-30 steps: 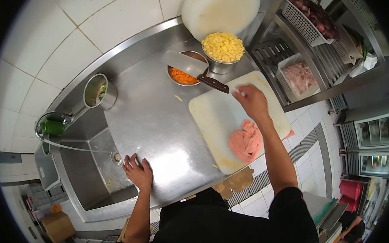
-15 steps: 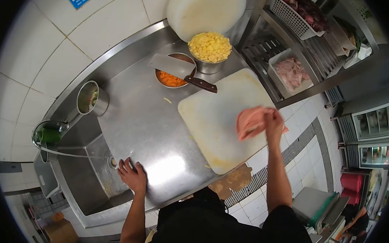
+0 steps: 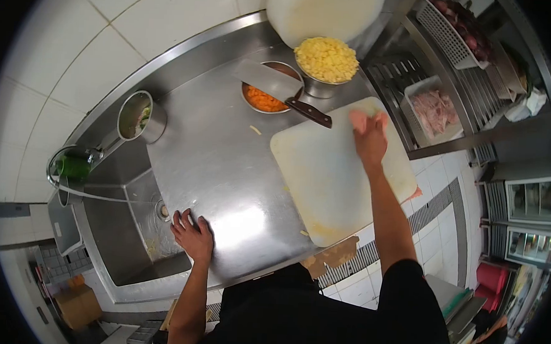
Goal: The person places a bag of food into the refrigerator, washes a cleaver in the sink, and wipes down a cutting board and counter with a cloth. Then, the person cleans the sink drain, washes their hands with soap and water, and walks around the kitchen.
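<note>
My right hand (image 3: 371, 146) grips a pink cloth (image 3: 359, 119), pressed on the upper right part of a white cutting board (image 3: 325, 174). A further bit of pink (image 3: 414, 195) shows at the board's right edge, beyond my forearm; what it belongs to I cannot tell. My left hand (image 3: 194, 236) lies with fingers spread on the steel counter (image 3: 207, 162), close to the sink. A cleaver (image 3: 311, 113) with a dark wooden handle rests across a metal bowl (image 3: 283, 109) of orange diced pieces, its handle end reaching the board.
Behind the board stands a metal pot (image 3: 322, 89) heaped with yellow cubes. A metal saucepan (image 3: 157, 119) sits beside the sink (image 3: 104, 231). Another round white board (image 3: 324, 12) leans on the wall. Right of the counter, a rack holds a tub of pale meat (image 3: 434, 112) and a basket (image 3: 448, 34).
My right hand has moved with the pink cloth from the board's right side to its upper right part. The view has shifted slightly. My left hand stays on the counter.
</note>
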{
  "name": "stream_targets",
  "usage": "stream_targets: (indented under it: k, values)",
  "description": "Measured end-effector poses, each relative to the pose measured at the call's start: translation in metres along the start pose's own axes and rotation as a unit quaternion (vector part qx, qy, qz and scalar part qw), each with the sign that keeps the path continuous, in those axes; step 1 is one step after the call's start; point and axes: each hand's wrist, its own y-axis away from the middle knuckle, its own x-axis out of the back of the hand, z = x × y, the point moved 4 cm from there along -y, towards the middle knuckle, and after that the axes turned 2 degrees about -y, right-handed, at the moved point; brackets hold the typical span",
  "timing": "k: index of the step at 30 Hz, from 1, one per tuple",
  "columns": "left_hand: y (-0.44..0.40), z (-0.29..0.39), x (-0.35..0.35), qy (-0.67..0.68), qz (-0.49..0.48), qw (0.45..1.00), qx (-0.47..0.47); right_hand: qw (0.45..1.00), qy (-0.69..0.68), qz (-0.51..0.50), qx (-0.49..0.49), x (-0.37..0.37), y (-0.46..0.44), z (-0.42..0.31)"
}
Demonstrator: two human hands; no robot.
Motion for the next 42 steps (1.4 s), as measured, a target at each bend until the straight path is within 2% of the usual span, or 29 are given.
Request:
stream_targets:
  k: [2,3,4,5,7,8,10,11,13,14,17,19,20,24,27,29,30,32,34,37,38,39,40,41,42]
  values:
    - [-0.001,0.001,0.001,-0.006,-0.001,1.000,0.013,0.993,-0.117,0.018,0.019,0.005,0.040,-0.035]
    - [-0.001,0.001,0.001,-0.010,-0.005,1.000,0.018,0.991,-0.107,0.017,0.079,0.012,0.063,-0.063]
    - [-0.001,0.001,0.002,0.001,-0.008,1.000,0.019,0.989,-0.142,-0.030,0.042,-0.002,0.090,-0.072]
    - [-0.001,0.000,0.001,-0.001,-0.004,1.000,0.023,0.988,-0.147,-0.031,0.046,0.005,0.095,-0.092]
    - [0.000,-0.001,0.001,0.002,-0.001,1.000,0.013,0.942,-0.291,-0.159,0.058,0.013,0.103,-0.131]
    - [-0.001,-0.002,0.001,0.006,-0.008,1.000,0.013,0.940,-0.295,-0.161,0.059,0.013,0.100,-0.147]
    - [-0.002,-0.004,0.001,0.006,-0.011,1.000,0.017,0.953,-0.221,-0.040,0.204,0.015,0.082,-0.185]
    - [-0.002,-0.004,0.001,0.009,-0.015,1.000,0.020,0.952,-0.223,-0.043,0.207,0.006,0.076,-0.198]
    - [-0.002,-0.004,0.001,0.009,-0.013,1.000,0.023,0.955,-0.112,-0.113,0.250,-0.022,0.071,-0.229]
    - [-0.003,-0.005,0.000,0.009,-0.011,1.000,0.021,0.953,-0.115,-0.114,0.255,-0.038,0.072,-0.242]
    - [-0.002,-0.007,0.002,0.007,0.000,1.000,0.021,0.928,-0.190,-0.165,0.274,-0.063,0.090,-0.292]
    - [-0.003,-0.006,0.004,0.006,-0.009,1.000,0.019,0.862,-0.371,-0.248,0.240,-0.059,0.109,-0.326]
    - [-0.003,-0.008,0.003,0.005,-0.019,1.000,0.024,0.859,-0.373,-0.249,0.245,-0.051,0.108,-0.338]
    - [-0.005,-0.011,0.003,0.010,-0.014,1.000,0.019,0.917,-0.312,-0.145,0.200,-0.025,0.076,-0.362]
    - [-0.006,-0.013,0.001,0.013,-0.019,0.999,0.024,0.936,-0.259,-0.157,0.179,-0.052,0.038,-0.364]
    - [-0.006,-0.014,-0.002,0.003,-0.011,1.000,0.023,0.970,-0.137,-0.100,0.173,-0.081,0.036,-0.367]
    - [-0.006,-0.015,-0.003,-0.005,-0.011,1.000,0.022,0.968,-0.142,-0.105,0.178,-0.095,0.045,-0.371]
    - [-0.007,-0.016,-0.004,-0.013,-0.013,1.000,0.017,0.967,-0.106,0.014,0.232,-0.106,0.069,-0.382]
    - [-0.009,-0.018,-0.006,-0.010,-0.021,1.000,0.021,0.949,-0.109,-0.080,0.286,-0.127,0.113,-0.423]
    - [-0.008,-0.018,-0.003,-0.012,-0.043,0.999,0.025,0.858,-0.284,-0.153,0.399,-0.119,0.219,-0.493]
    - [-0.002,-0.029,-0.016,-0.049,-0.061,0.997,0.015,0.834,-0.305,-0.181,0.423,-0.119,0.248,-0.516]
    - [-0.002,-0.034,-0.021,-0.065,-0.113,0.991,0.011,0.814,-0.328,-0.229,0.421,-0.123,0.272,-0.537]
    - [0.001,-0.039,-0.025,-0.052,-0.083,0.995,-0.018,0.768,-0.456,-0.270,0.359,-0.129,0.292,-0.551]
    - [0.001,-0.040,-0.025,-0.036,-0.054,0.997,-0.047,0.771,-0.453,-0.269,0.358,-0.114,0.292,-0.554]
    - [0.002,-0.042,-0.029,-0.028,-0.055,0.997,-0.051,0.755,-0.497,-0.308,0.296,-0.103,0.290,-0.554]
